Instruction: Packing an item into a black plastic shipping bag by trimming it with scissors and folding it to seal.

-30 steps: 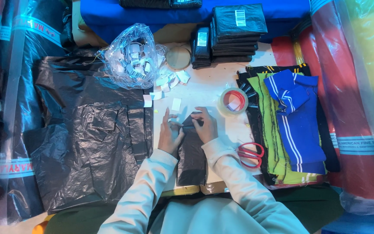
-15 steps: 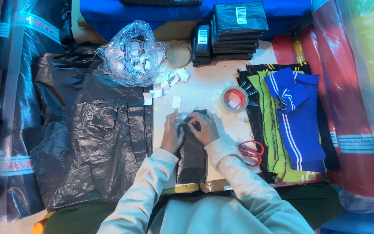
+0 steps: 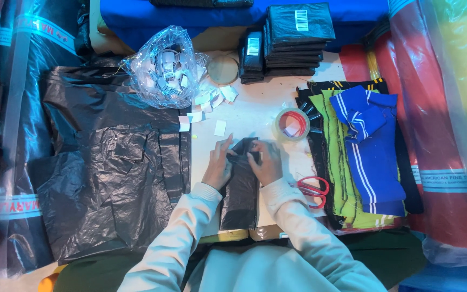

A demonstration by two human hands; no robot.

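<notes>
1. Head view: a narrow black plastic packet (image 3: 240,186) is being held flat on the pale desk (image 3: 255,116), directly in front of the person, its long side running away from the body.
2. The packet is being shown as glossy and wrinkled, folded into a slim strip, with its near end lying at the desk's front edge and its far end being bunched between the two hands.
3. The left hand (image 3: 218,165) is being pressed on the packet's upper left edge; its grip is being closed on the black plastic with the fingertips (image 3: 228,145) curled inward.
4. The right hand (image 3: 268,161) is being laid over the upper right corner of the packet; its grip is likewise being clenched on the plastic fold, thumb toward the left hand.
5. A roll of clear tape (image 3: 292,123) with a red core is being seen just beyond the right hand, near but apart from it.
6. Red-handled scissors (image 3: 312,190) are being seen beside the right sleeve.
7. A large crumpled black plastic sheet (image 3: 109,162) is being spread to the left of the packet.
8. A clear bag of small white labels (image 3: 163,67) is lying at the far left of the desk, with loose labels (image 3: 212,97) scattered beside it.
9. Stacked black packets (image 3: 293,40) are being seen at the far edge, and a pile of blue and green fabric pieces (image 3: 360,151) at the right.
</notes>
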